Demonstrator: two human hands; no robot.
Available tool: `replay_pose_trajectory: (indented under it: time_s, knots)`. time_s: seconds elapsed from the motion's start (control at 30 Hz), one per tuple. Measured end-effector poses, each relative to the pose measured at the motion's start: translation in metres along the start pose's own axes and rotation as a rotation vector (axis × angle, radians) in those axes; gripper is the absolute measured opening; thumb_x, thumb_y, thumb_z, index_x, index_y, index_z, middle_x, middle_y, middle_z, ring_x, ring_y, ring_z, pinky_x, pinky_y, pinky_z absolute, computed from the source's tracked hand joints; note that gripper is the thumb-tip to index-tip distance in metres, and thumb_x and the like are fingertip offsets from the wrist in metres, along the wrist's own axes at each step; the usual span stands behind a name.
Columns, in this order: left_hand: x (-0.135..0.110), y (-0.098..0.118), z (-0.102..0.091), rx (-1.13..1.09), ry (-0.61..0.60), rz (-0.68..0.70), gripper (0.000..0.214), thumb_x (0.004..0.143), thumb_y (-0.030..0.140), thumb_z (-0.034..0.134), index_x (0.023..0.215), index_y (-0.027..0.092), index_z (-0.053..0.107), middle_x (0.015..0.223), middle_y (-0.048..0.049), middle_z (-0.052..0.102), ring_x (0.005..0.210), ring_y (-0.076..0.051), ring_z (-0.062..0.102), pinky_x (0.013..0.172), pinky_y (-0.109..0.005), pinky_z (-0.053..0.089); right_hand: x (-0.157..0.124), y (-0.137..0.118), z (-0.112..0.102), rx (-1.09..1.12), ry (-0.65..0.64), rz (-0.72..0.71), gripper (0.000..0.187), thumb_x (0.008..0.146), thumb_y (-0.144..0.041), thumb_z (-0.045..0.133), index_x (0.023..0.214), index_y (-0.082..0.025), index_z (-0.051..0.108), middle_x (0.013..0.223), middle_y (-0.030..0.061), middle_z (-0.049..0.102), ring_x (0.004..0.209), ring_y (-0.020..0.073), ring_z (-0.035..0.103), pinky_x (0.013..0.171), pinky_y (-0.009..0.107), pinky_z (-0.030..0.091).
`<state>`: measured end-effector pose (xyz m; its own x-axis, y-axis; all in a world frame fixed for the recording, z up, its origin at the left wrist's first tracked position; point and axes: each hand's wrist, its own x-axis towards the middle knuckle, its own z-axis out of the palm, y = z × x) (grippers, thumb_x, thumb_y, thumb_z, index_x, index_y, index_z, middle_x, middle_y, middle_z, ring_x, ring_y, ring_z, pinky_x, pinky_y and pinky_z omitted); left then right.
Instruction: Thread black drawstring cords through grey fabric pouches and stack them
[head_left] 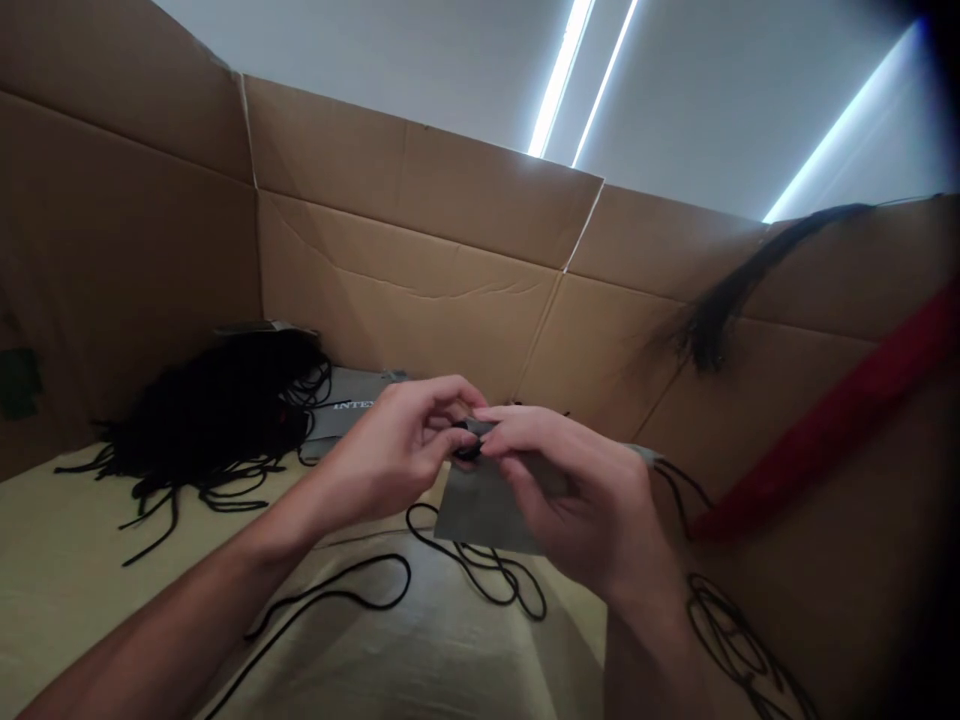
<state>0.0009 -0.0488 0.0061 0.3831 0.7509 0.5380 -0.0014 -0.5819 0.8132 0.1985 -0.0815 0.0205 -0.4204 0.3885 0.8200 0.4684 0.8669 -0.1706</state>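
Left grip [390, 450]: nearly closed, fingertips pinching a black cord end [466, 450] at the top edge of the grey card [480, 515].
Right grip [577, 490]: nearly closed, fingers pressing on the grey card.
Loose black cord [480, 570]: lying in loops just below the grey card.
Black cord bundle [217, 420]: lying heaped left of the grey card.
Red strip [832, 430]: leaning against the cardboard wall [405, 270] right of the grey card.

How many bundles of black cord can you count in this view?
2: a heaped black cord bundle at left, and a hanging black cord bundle against the cardboard wall at right. Others may be hidden.
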Motion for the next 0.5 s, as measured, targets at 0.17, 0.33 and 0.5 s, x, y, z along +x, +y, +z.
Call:
replay_pose_trajectory:
  time_s: [0.17,0.33,0.5]
  knots:
    - [0.007,0.006,-0.004,-0.194,0.071,-0.104,0.016,0.084,0.018,0.082,0.095,0.012,0.074,0.081,-0.005,0.079,0.076,-0.017,0.078,0.072,-0.024,0.061,0.0,0.003,0.001,0.024,0.083,0.053,0.025,0.099,-0.004,0.062,0.097,-0.026,0.074,0.101,-0.0006,0.084,0.095,0.0148,0.081,0.087,0.028,0.066]
    - [0.005,0.007,-0.009,-0.246,0.059,-0.177,0.024,0.077,0.021,0.091,0.094,0.011,0.077,0.085,-0.0066,0.081,0.08,-0.017,0.078,0.077,-0.025,0.061,-0.005,0.012,0.002,0.034,0.145,0.123,0.022,0.098,-0.007,0.065,0.099,-0.026,0.076,0.097,-0.0017,0.08,0.082,0.0137,0.08,0.076,0.027,0.067]
    - [0.003,0.007,-0.01,-0.293,-0.03,-0.187,0.021,0.083,0.02,0.088,0.096,0.011,0.075,0.09,-0.0071,0.08,0.087,-0.018,0.079,0.086,-0.029,0.065,-0.006,0.013,0.003,0.111,0.156,0.157,0.022,0.098,-0.007,0.064,0.1,-0.026,0.076,0.1,-0.0008,0.079,0.074,0.0133,0.079,0.07,0.028,0.068]
